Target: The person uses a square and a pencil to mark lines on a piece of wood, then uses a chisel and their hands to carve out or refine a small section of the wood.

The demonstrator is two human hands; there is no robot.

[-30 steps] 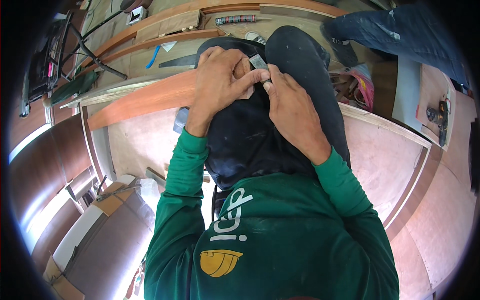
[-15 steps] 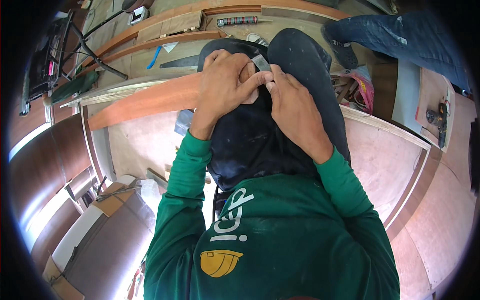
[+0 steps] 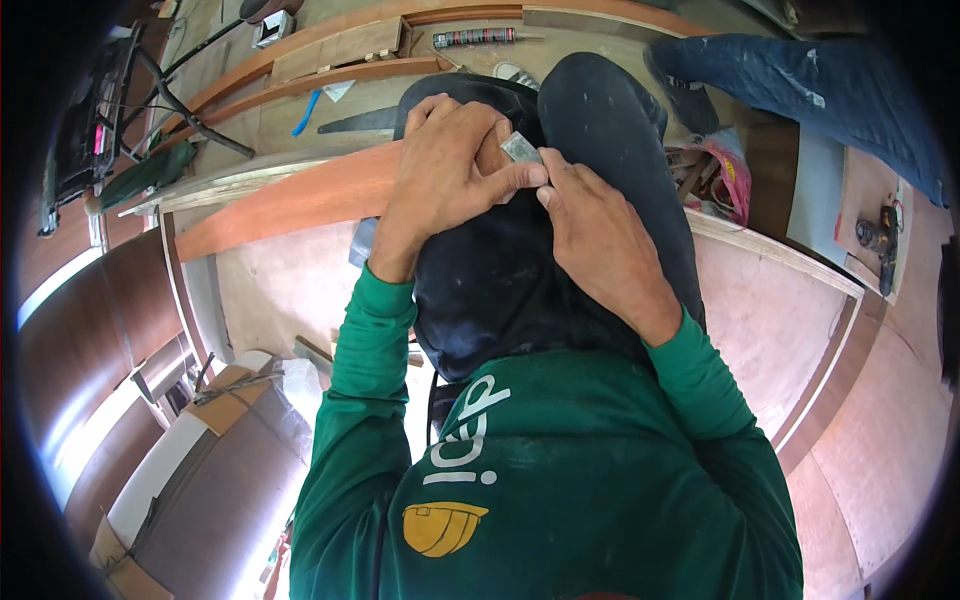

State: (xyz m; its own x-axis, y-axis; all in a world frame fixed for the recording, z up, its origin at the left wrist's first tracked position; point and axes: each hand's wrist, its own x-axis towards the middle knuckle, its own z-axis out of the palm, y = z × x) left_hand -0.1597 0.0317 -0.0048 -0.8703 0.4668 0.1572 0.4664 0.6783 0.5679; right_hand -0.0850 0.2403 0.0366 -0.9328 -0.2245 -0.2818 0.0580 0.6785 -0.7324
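Left hand (image 3: 455, 165) and right hand (image 3: 597, 235) together pinch a small grey sandpaper scrap (image 3: 521, 149) above dark-trousered knees (image 3: 590, 110).

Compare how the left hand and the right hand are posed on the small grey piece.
The left hand curls over from the left, its thumb lying along the small grey piece; the right hand reaches up from below, fingertips meeting the piece's lower edge. The left looks more bunched, the right flatter. Both pinch the piece above the dark-trousered knees.

Plywood floor (image 3: 790, 330) carries a long wooden plank (image 3: 290, 200) and handsaw (image 3: 355, 121).
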